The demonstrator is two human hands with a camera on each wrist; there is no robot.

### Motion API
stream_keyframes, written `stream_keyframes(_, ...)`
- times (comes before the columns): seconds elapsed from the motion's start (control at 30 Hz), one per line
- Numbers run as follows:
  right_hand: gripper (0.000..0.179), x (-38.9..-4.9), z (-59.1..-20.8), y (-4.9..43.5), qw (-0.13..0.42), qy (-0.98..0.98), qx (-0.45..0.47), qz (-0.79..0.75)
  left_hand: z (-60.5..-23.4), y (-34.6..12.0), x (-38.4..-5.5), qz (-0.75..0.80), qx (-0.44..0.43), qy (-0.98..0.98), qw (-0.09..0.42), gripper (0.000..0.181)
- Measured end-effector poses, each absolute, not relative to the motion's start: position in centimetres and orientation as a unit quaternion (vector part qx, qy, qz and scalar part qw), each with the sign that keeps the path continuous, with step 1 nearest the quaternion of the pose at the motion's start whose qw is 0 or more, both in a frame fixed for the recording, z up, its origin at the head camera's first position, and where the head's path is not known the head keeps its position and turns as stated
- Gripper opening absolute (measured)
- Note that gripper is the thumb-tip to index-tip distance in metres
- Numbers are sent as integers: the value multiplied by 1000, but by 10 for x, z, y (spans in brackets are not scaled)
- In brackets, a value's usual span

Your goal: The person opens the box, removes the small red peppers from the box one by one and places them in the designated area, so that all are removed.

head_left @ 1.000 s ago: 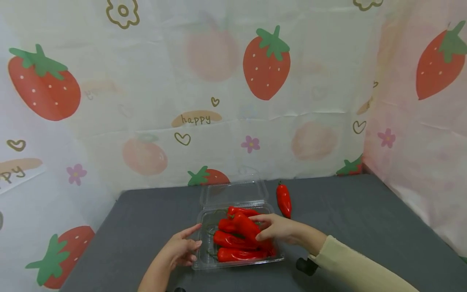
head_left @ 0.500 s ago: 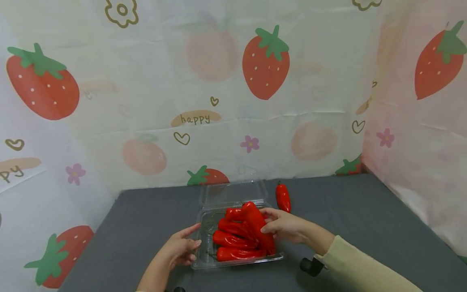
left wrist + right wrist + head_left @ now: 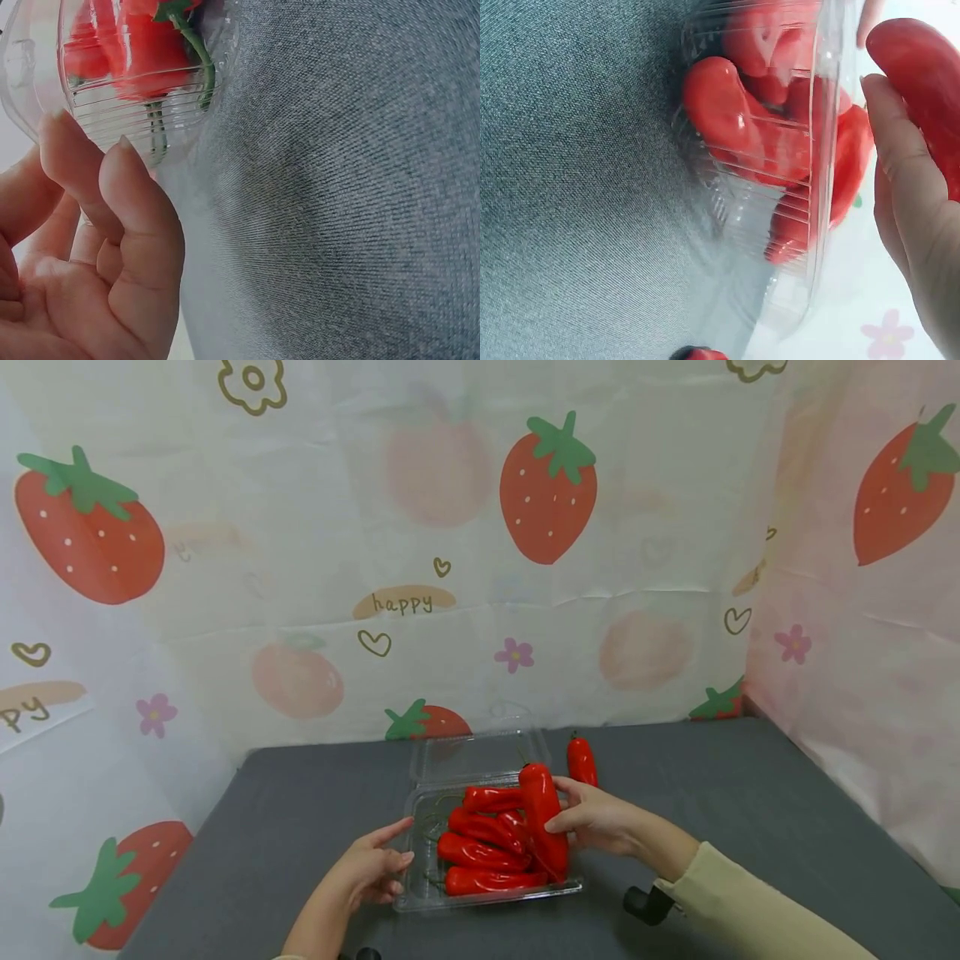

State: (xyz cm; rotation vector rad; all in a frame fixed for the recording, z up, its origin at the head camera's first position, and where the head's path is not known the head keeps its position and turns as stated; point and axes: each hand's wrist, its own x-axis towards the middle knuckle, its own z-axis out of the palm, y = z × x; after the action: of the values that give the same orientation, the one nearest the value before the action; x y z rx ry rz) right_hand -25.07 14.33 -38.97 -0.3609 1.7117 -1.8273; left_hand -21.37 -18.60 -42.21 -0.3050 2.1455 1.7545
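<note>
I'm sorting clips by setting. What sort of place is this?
Probably a staged filming booth: a strawberry-print backdrop closes in the back and both sides of a grey tabletop, which bears a clear box of red peppers.

Heaps of room to pass over the desk (image 3: 300,802) at frame left, and at right above the sleeve (image 3: 750,897). Lower centre's the tricky bit: clear box (image 3: 420,903) crowded with red peppers (image 3: 482,852), open lid (image 3: 480,756) just behind, left grip (image 3: 367,868) at one end, right grip (image 3: 600,820) and its held pepper (image 3: 542,810) blocking the other, loose pepper (image 3: 581,760) beyond.
</note>
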Motion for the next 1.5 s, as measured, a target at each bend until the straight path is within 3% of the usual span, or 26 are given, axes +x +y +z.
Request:
stream_keyframes(0.57,74,-254,-386,162,294,641,-135,-696,-423,-184,-215,619,-105,760,167,61)
stream_keyframes(1.5,79,-255,-386,186,275,654,-125,-693,-419,-192,-237,617,-88,760,187,60)
